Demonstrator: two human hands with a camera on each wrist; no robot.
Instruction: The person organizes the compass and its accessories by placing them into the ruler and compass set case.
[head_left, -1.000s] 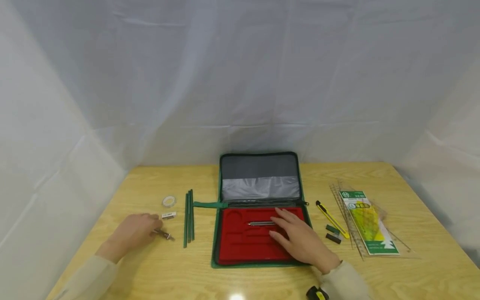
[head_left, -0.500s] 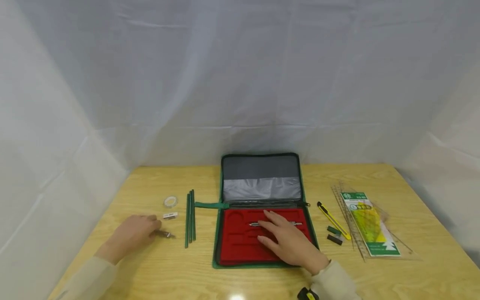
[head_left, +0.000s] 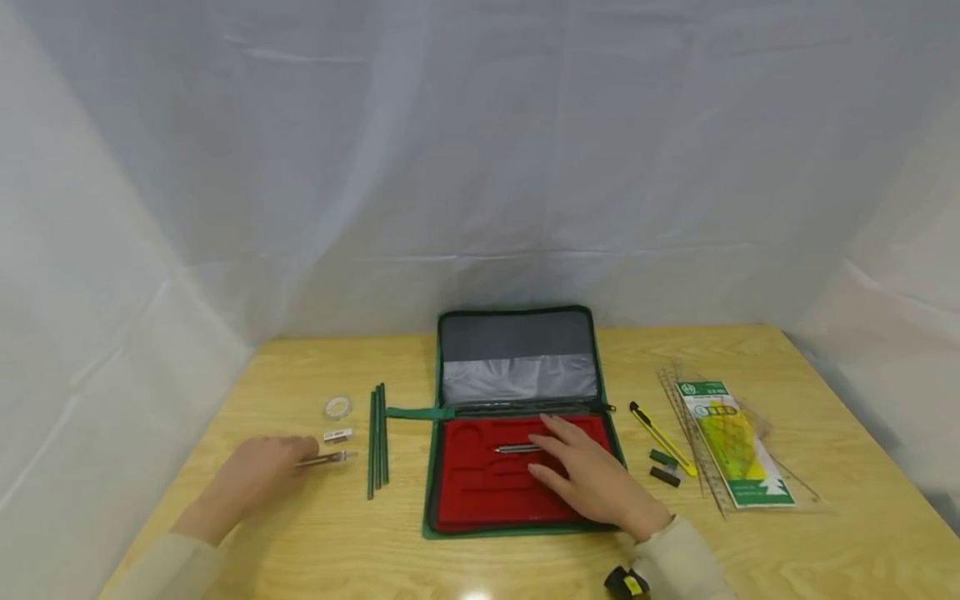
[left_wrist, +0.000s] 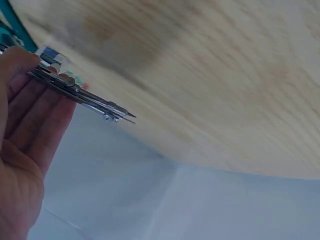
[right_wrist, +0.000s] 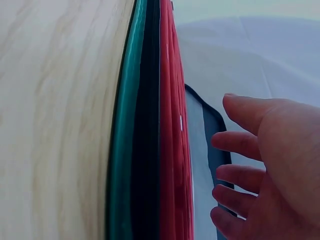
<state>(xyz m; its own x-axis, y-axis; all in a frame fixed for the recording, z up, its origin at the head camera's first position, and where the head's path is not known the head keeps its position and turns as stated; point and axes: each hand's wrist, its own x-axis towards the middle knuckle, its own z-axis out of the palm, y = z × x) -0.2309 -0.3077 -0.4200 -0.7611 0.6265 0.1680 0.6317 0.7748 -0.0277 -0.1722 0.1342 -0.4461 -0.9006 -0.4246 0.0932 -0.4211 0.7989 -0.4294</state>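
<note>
My left hand (head_left: 255,479) pinches a drawing compass (left_wrist: 85,95) between thumb and fingers, its silver legs folded together and both points facing away from the palm. In the head view it is held just left of three green pencils (head_left: 378,442), below a small white-labelled eraser (head_left: 337,434). My right hand (head_left: 588,479) hovers with spread fingers over the red moulded tray (head_left: 468,500) of an unzipped green case. A slim silver pointed instrument (head_left: 516,448) lies in a slot of that tray, partly hidden by the right fingers. The right wrist view shows a gap between palm and tray.
A tape roll (head_left: 338,407) lies at the left. Right of the case are a yellow utility knife (head_left: 663,437), small dark green and black blocks (head_left: 664,477), and clear rulers under a green-and-yellow packet (head_left: 738,450). The case's lid (head_left: 517,333) stands raised behind.
The left hand has raised the compass slightly and turned it, so it now lies nearly level. The right hand shifted left over the tray, then partly back right.
</note>
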